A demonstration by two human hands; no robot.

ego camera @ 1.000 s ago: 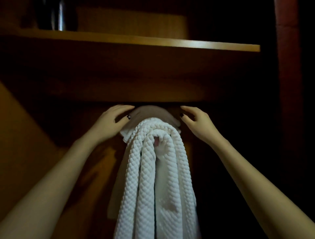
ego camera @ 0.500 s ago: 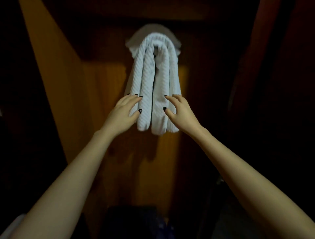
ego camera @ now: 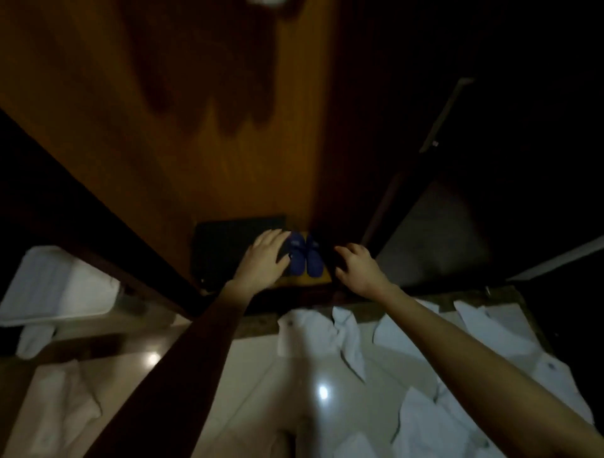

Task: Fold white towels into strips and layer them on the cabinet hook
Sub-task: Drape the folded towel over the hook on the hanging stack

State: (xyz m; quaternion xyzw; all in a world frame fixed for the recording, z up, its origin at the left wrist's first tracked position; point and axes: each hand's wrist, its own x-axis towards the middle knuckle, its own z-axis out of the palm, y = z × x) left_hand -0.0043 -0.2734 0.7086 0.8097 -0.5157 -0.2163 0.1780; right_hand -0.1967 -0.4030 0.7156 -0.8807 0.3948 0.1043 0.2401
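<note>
Only the bottom tip of the hung white towels (ego camera: 266, 1) shows at the top edge, against the wooden cabinet back (ego camera: 202, 137). My left hand (ego camera: 266, 258) and my right hand (ego camera: 358, 266) hang low in front of the cabinet floor, fingers relaxed and empty. Loose white towels (ego camera: 330, 336) lie spread on the shiny floor below my right arm, with more white cloth (ego camera: 510, 340) further right. The hook itself is out of view.
A pair of blue slippers (ego camera: 305, 258) sits on the cabinet floor beside a dark flat object (ego camera: 225, 248). A folded white cloth (ego camera: 58, 284) lies at the left, a pale cloth (ego camera: 58, 408) at the lower left. A dark cabinet door (ego camera: 490, 130) stands at the right.
My view has tilted down from the hung towels to the cabinet floor and tiles. Both hands let go of the towels and dropped low.
</note>
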